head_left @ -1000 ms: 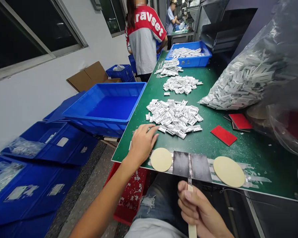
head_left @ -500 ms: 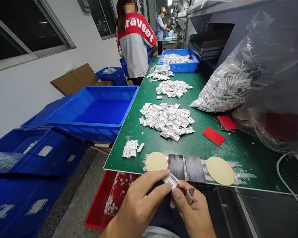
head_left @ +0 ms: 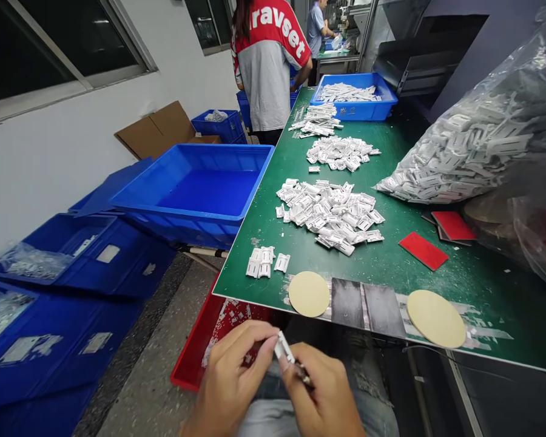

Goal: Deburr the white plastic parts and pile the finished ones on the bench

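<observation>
Pinching one white part (head_left: 284, 348), both hands (head_left: 279, 358) hold fingers nearly closed.

One held piece (head_left: 283, 347), two discs (head_left: 308, 294)

Head-worn camera looks forward and down (close above the lap)

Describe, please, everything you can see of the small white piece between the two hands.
The small white piece looks like hard plastic, longer than wide, with raised edges along a recessed middle. It is held tilted in the air, off the near edge of the green table. Fingertips of the left hand touch its upper end; the right hand grips its lower end, partly hiding it. Finer details are unclear.
</observation>
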The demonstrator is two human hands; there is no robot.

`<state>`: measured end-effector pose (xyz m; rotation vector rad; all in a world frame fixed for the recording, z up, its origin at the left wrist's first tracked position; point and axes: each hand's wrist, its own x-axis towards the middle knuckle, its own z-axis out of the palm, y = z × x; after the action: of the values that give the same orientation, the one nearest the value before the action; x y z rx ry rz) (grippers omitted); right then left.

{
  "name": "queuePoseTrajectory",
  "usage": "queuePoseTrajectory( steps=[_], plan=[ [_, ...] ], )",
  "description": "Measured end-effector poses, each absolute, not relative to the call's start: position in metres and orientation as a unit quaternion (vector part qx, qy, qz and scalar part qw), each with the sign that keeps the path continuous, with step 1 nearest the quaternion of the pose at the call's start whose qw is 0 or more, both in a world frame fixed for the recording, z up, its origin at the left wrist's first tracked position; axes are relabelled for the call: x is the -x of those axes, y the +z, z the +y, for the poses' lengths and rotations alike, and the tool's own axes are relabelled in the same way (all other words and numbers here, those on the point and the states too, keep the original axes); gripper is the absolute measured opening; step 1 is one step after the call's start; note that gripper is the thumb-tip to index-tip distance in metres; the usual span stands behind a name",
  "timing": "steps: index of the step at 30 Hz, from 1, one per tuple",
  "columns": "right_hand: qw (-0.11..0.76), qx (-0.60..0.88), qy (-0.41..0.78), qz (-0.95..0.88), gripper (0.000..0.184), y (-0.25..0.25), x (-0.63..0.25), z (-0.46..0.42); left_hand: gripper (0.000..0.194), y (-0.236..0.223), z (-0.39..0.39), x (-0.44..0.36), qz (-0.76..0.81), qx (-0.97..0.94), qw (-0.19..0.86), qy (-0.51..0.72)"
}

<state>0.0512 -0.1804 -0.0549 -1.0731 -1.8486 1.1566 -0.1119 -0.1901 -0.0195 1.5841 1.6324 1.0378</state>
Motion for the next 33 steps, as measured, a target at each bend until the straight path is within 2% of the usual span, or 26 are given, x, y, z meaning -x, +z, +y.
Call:
queuePoseTrajectory(
  steps=[7,12,14,17,22,28,33],
  plan=[
    [0.263,0.416,0.509,-0.706,0.027,-0.091,-0.006,-0.205,0.021,-0.069,-0.241,0.151,0.74,-0.504,0.26,0.362],
    [0.244,0.429,0.531,-0.689,0.036,-0.091,-0.005,-0.2,0.031,-0.085,-0.237,0.146,0.748,-0.384,0.366,0.398],
    [0.234,0.44,0.534,-0.683,0.038,-0.092,-0.009,-0.199,0.033,-0.087,-0.231,0.143,0.745,-0.36,0.378,0.416],
    [0.22,0.453,0.538,-0.676,0.036,-0.09,-0.018,-0.2,0.032,-0.084,-0.227,0.14,0.741,-0.37,0.388,0.406],
    [0.219,0.46,0.546,-0.665,0.032,-0.079,-0.03,-0.198,0.032,-0.067,-0.231,0.137,0.698,-0.417,0.468,0.347],
    [0.211,0.425,0.472,-0.743,0.02,-0.078,-0.036,-0.199,0.019,-0.058,-0.227,0.145,0.68,-0.548,0.386,0.298],
    [0.196,0.438,0.431,-0.764,0.015,-0.084,-0.029,-0.207,0.018,-0.065,-0.241,0.153,0.676,-0.594,0.335,0.277]
  ],
)
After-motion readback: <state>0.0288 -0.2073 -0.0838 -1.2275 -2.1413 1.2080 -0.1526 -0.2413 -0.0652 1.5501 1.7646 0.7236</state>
